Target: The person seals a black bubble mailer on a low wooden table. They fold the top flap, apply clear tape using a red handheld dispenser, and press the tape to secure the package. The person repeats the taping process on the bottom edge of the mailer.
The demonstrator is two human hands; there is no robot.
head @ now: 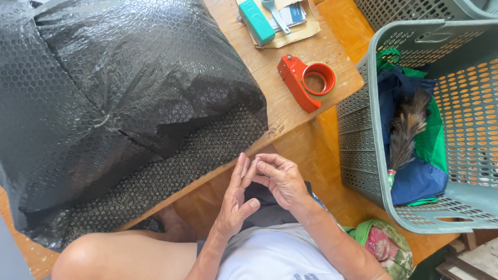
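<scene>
A large parcel wrapped in black bubble wrap [114,103] lies on a low wooden table [306,119] and covers most of it. My left hand [236,199] and my right hand [280,179] meet just in front of the table's near edge, above my lap. The fingertips of both hands touch each other; whether something small sits between them I cannot tell. Neither hand touches the parcel. A red tape dispenser [306,80] rests on the table to the right of the parcel, beyond my right hand.
A grey-green plastic laundry basket [373,129] stands on the floor at right, holding blue and green cloth and a feather duster [407,129]. A teal box [257,21] and papers lie at the table's far end. Floral fabric [386,246] lies by my right side.
</scene>
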